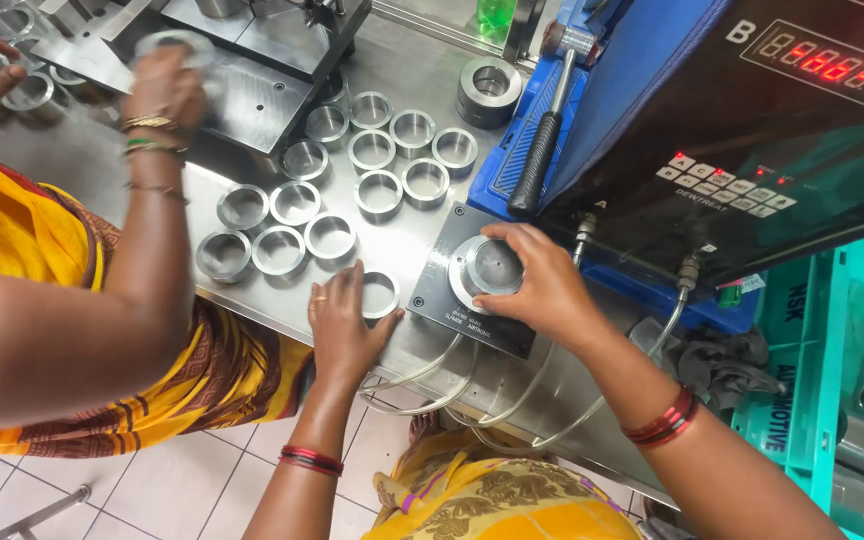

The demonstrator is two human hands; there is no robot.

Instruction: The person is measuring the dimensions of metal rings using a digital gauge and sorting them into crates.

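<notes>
Ring [488, 268] gripped by right hand [537, 285] on steel bench [407, 240]; left hand [342, 325] flat, open, above tiled floor [182, 490].

Both hands out, palms down.
Left hand [345, 318] flat, fingers spread forward, wrist straight, forearm reaching up from below. Right hand [535, 285] curled, fingers bent in a grip, forearm angled in from lower right.

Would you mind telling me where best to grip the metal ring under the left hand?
Probably by its outer rim, from above. The ring lies flat on the steel table, hollow side up, near the front edge, with the left hand already touching it.
</notes>
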